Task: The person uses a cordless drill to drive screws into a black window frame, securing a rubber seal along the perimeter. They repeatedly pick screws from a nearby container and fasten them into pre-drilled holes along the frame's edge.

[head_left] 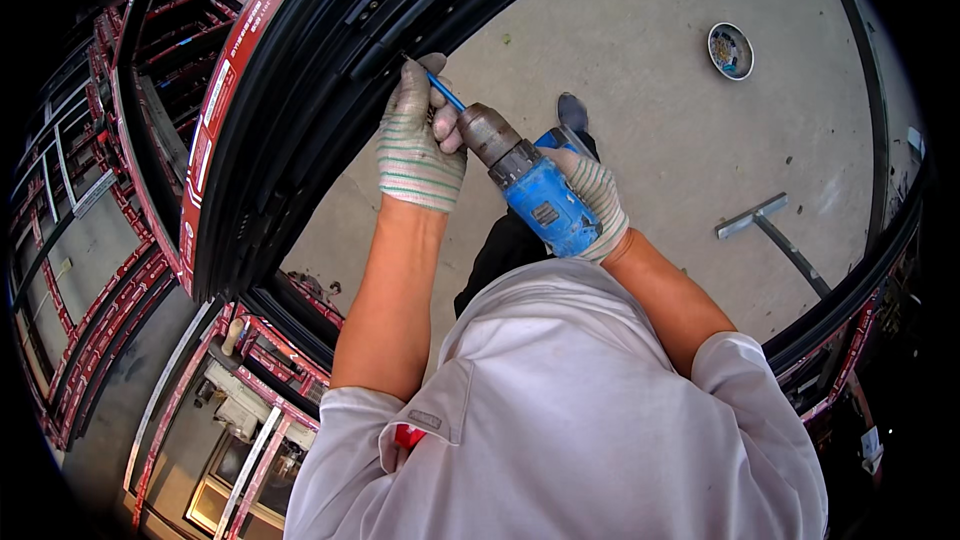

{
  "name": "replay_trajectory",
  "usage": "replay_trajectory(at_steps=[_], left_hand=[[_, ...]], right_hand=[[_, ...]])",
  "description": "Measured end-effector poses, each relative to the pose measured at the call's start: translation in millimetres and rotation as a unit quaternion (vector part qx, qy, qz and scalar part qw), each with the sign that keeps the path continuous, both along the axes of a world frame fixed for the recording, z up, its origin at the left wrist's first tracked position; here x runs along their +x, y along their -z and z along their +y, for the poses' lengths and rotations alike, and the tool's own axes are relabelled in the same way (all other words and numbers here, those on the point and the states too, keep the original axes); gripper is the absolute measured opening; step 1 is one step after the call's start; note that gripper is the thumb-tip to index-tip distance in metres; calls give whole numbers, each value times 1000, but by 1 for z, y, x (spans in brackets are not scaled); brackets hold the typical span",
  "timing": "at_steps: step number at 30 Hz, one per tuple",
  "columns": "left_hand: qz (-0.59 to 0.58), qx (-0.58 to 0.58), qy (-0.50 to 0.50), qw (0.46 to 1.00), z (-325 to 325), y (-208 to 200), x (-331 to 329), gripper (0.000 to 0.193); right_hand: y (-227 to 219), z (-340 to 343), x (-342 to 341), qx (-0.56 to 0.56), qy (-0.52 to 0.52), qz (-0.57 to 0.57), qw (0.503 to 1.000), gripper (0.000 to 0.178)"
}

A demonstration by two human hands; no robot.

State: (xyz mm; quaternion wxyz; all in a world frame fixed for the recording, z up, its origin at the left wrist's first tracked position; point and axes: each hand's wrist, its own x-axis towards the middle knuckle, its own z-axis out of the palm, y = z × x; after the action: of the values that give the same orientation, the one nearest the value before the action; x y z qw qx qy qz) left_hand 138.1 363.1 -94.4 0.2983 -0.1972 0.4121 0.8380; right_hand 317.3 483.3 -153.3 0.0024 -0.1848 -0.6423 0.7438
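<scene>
My right hand (592,185), in a striped knit glove, is wrapped round the handle of a blue cordless drill (552,205). A long blue driver bit (446,92) runs from its dark chuck up and left toward a black door frame (300,90). My left hand (418,135), gloved the same way, is at the bit's front end with its fingers curled and pinched there. Whether a screw sits between those fingertips is hidden. Just beyond them, a black hinge (405,20) lies along the frame; a plate with several holes is beside it.
A round bowl (731,51) of small hardware stands on the concrete floor (640,40). To the right lies a T-shaped metal piece (785,240). Many red-and-black frames (120,290) stack up at the left. My shoe (572,112) shows below the drill.
</scene>
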Motion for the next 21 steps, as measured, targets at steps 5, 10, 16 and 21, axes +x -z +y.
replay_trajectory(at_steps=[5, 10, 16, 21], left_hand=[[4, -28, 14, 1000, -8, 3, -1, 39], [15, -36, 22, 999, -7, 0, -5, 37], [7, -31, 34, 999, -10, 0, -9, 36], [-24, -31, 20, 999, -15, 1, -5, 40]], right_hand=[[-9, 5, -9, 75, -23, 23, 997, 35], [-21, 9, -19, 231, -38, 68, 970, 32], [-20, 7, -27, 224, -56, 43, 972, 29], [-21, 10, -32, 238, -99, 10, 966, 29]])
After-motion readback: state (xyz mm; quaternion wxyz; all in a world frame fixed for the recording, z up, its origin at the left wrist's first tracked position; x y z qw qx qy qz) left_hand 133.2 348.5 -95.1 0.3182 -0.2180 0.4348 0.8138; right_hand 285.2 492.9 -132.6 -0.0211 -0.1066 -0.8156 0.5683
